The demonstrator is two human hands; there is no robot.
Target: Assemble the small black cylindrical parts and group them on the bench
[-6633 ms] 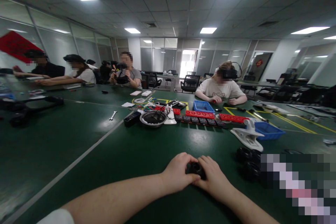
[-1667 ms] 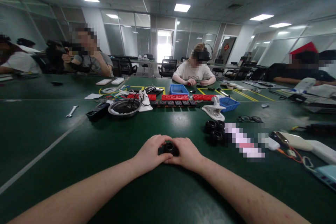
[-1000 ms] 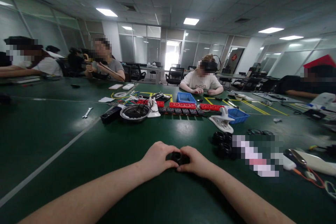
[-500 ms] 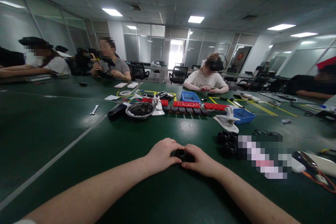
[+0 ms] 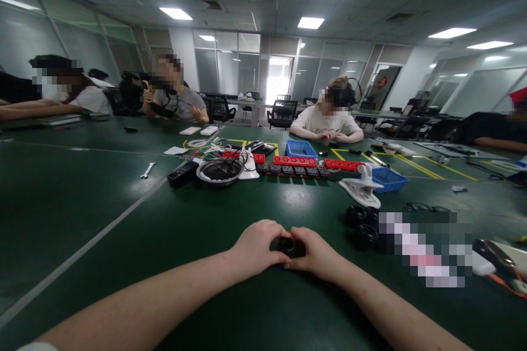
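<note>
A small round black part with a hollow centre (image 5: 287,246) sits between my two hands, just over the green table (image 5: 197,214) or on it; I cannot tell which. My left hand (image 5: 259,247) curls round its left side, with thumb and fingertips closed on it. From the other side my right hand (image 5: 315,251) wraps it, its thumb close to the left thumb. Most of the part is hidden by my fingers. Nearest to my right hand lie several black rings (image 5: 366,235) in a cluster.
Further off are a metal bowl (image 5: 219,171), a black box (image 5: 182,174), red socket strips (image 5: 295,161), blue trays (image 5: 301,149) and a white clip-like stand (image 5: 363,188). A wrench (image 5: 148,170) lies left. Across the table, a person (image 5: 329,115) works; others sit further left and right.
My view has turned slightly to the left, so the things on the right sit further right. Both hands stay closed round the black part, with the grip nearly the same.
</note>
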